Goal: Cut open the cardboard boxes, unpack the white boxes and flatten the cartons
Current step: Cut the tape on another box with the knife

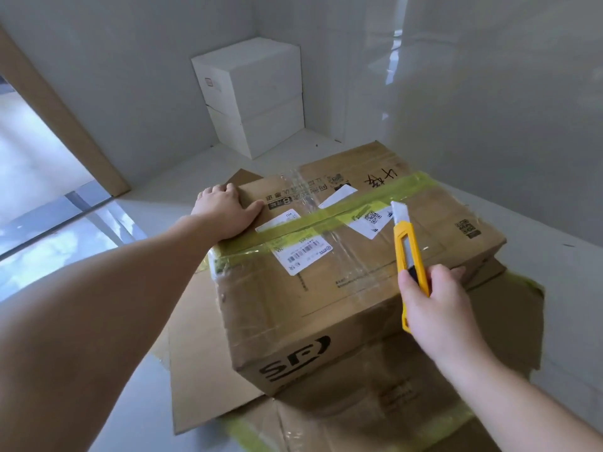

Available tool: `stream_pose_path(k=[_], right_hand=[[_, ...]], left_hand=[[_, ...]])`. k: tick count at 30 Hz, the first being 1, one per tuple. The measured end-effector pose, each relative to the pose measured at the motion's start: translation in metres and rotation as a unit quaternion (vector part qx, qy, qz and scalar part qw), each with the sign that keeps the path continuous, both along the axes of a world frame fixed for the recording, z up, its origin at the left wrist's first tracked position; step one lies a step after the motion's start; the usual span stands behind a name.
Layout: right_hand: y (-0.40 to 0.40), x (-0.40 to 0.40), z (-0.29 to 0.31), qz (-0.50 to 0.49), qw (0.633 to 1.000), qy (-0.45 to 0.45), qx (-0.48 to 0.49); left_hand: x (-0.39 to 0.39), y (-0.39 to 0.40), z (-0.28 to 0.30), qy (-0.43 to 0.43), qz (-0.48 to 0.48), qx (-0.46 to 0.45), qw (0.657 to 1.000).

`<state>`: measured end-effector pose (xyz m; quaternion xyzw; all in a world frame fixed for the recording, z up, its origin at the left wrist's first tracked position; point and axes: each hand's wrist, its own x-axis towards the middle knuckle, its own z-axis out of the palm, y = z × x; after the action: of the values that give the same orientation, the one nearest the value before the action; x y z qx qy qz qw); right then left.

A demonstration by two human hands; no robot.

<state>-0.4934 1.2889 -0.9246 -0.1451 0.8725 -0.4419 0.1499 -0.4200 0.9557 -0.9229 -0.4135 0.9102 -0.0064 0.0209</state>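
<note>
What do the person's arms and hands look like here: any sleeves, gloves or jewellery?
Both forearms are bare as far as the view shows, no sleeve reaching them. The left hand and right hand wear no gloves, and no watch, ring or bracelet is visible.

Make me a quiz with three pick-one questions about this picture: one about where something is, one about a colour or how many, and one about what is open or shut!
1. Where is the left hand?
A. Flat on the far left corner of the cardboard box
B. On the floor
C. Holding the knife

2. How many white boxes stand stacked in the corner?
A. One
B. Two
C. Five

3. Is the cardboard box open?
A. Yes, the flaps stand up
B. No, yellow-green tape still runs unbroken along its top
C. It is flattened

Answers:
1. A, the palm and straight fingers press on the box top.
2. B, one white box sits on another by the wall.
3. B, the tape shows no cut, and the yellow utility knife gripped by the right hand has its blade near the tape.
</note>
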Motion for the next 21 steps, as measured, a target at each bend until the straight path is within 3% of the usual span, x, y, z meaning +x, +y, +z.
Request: stream_pose_path(k=[4,10,19,21], right_hand=[[-0.020,-0.047,0.004,-0.029,0.998,-0.023,-0.059],[-0.027,-0.042,0.008,0.084,0.993,-0.068,-0.052],[0.025,-0.011,0.006,0.095,0.977,-0.169,-0.086],[0.027,-0.013,0.004,0.100,0.981,-0.149,-0.077]], left_hand=[[0.040,0.019,0.003,-0.028,0.039,-0.022,0.999],[0.105,0.062,0.001,0.014,0.064,0.013,0.998],[0.100,0.119,-0.007,0.041,0.082,0.017,0.996],[0.101,0.134,-0.005,0.036,0.092,0.022,0.995]])
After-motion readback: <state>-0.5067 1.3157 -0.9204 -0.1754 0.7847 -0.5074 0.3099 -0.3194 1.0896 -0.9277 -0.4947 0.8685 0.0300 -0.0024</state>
